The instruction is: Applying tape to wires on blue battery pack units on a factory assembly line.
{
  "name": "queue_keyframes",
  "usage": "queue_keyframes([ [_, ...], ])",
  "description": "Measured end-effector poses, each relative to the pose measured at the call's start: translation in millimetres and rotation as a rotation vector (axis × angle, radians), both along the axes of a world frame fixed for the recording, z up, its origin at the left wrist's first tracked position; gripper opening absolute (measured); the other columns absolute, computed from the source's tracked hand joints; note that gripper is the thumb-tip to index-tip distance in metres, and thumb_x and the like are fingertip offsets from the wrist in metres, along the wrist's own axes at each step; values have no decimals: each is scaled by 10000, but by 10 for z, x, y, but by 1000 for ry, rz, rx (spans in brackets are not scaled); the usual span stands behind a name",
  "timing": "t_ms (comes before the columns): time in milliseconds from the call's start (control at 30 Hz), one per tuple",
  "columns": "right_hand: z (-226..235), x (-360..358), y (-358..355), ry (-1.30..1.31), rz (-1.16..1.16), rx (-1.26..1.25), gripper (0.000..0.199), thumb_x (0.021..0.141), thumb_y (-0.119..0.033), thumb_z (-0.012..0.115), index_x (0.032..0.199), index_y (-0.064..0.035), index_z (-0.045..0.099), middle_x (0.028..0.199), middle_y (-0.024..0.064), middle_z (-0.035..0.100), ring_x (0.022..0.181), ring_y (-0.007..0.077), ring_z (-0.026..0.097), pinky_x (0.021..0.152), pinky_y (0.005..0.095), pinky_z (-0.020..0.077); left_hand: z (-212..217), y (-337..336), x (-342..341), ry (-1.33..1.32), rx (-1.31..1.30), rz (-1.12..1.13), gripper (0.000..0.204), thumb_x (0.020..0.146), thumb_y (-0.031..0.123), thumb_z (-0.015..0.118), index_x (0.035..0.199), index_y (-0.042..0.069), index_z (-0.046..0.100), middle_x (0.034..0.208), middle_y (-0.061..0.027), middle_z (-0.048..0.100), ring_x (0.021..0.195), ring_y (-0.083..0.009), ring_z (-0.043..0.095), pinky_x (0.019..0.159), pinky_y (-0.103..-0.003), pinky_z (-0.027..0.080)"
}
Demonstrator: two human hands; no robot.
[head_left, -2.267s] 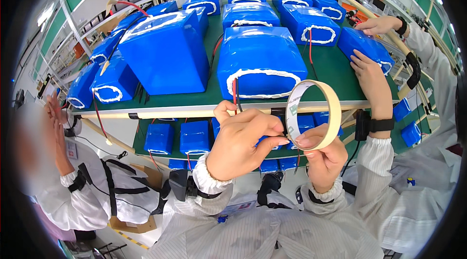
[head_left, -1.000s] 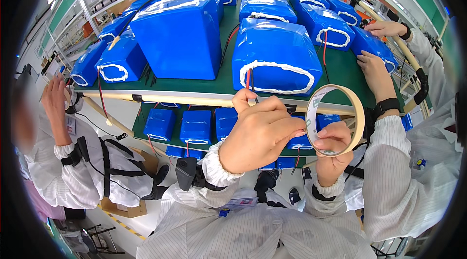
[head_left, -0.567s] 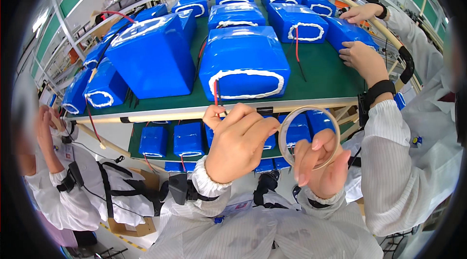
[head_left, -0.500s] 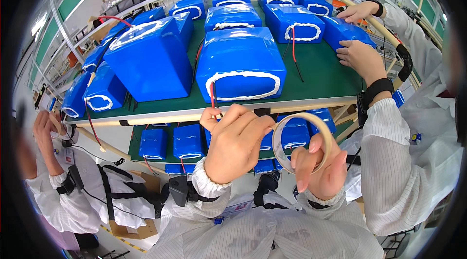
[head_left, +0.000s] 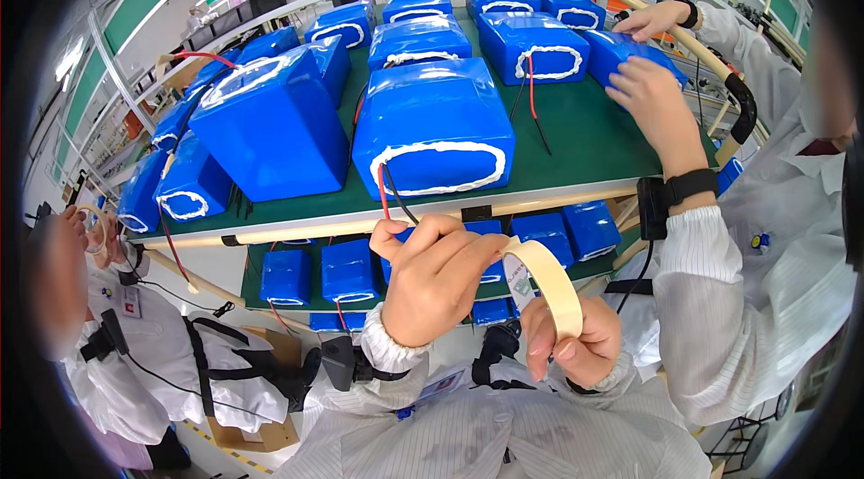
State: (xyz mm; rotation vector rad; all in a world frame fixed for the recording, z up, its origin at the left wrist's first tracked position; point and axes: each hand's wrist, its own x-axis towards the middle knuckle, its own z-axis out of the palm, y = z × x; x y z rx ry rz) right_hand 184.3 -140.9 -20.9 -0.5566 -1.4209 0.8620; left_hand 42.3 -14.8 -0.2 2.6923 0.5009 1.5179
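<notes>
My right hand [head_left: 576,348] grips a beige tape roll [head_left: 551,285] from below, holding it on edge in front of my chest. My left hand [head_left: 432,285] is curled with its fingertips pinching the roll's upper left rim. Its thumb sits just under the red and black wires [head_left: 389,198] that hang from the large blue wrapped pack [head_left: 432,123]. That pack lies at the front edge of the green shelf [head_left: 576,141], with a white bead running around its front face.
Several more blue packs cover the shelf, one big one [head_left: 265,123] to the left, and smaller ones sit on the lower shelf [head_left: 346,272]. A co-worker on the right has a hand [head_left: 655,92] on a pack. A person on the left holds a tape roll [head_left: 90,220].
The tape roll has turned from face-on to edge-on and dropped lower and closer to my chest. My left hand stays pinched on its rim, below the pack's wires.
</notes>
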Motion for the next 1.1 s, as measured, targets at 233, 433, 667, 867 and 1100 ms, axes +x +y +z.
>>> queue_keyframes([
  [233,13,23,1,-127,13,13,175,906,-151,566,912,18,611,704,73,629,579,172,608,567,274,466,-18,18,-77,9,54,-33,236,621,52,709,847,121,703,806,69,651,771,-119,550,774,-407,202],
  [433,-54,-44,-1,-232,-3,93,114,851,-136,626,866,-24,646,762,54,659,701,258,616,640,331,485,-57,-13,-54,-36,72,40,255,603,28,679,838,127,697,781,69,640,770,-126,553,812,-407,208],
  [667,-118,-87,-89,-337,-99,114,96,828,-112,652,855,-19,656,781,62,664,701,260,624,661,330,493,-85,-38,-6,-93,72,103,178,609,27,683,759,122,666,698,40,609,737,-154,526,848,-390,217],
  [867,-224,-101,-118,-347,-146,71,89,818,-94,654,824,-5,660,771,71,663,690,272,627,644,331,498,-129,-31,-6,-142,-2,156,158,677,61,699,804,153,686,732,67,625,748,-126,536,831,-402,198],
  [1100,-295,-246,-35,164,-16,-311,428,947,-94,479,1256,-40,187,1010,183,627,786,164,635,659,279,515,-167,-41,-16,-85,38,75,241,635,54,704,858,146,710,780,54,648,730,-126,527,780,-365,245],
])
